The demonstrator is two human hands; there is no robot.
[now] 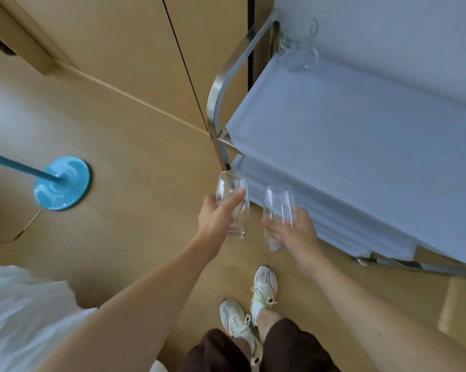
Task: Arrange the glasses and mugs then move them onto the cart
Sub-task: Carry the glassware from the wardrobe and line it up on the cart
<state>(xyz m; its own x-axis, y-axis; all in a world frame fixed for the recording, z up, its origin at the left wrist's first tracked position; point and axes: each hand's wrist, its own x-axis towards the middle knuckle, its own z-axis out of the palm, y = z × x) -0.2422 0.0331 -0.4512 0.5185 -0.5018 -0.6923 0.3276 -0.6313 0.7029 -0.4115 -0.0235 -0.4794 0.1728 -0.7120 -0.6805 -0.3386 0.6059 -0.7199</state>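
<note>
Wood floor by the steel cart (360,135), left hand (215,221) and right hand (296,234) each have fingers wrapped round a tall glass (233,205), so I'd keep both upright and land them near the top shelf's front edge, well apart from the far-corner glasses (301,47).

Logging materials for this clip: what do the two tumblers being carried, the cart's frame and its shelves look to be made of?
The tall clear tumbler in the left hand and the one in the right hand look like smooth glass: floor and fingers show through them. The cart's curved silver frame looks like polished metal, with bright reflections. The pale grey-blue top shelf looks matte, perhaps plastic or a covering; unclear.
</note>
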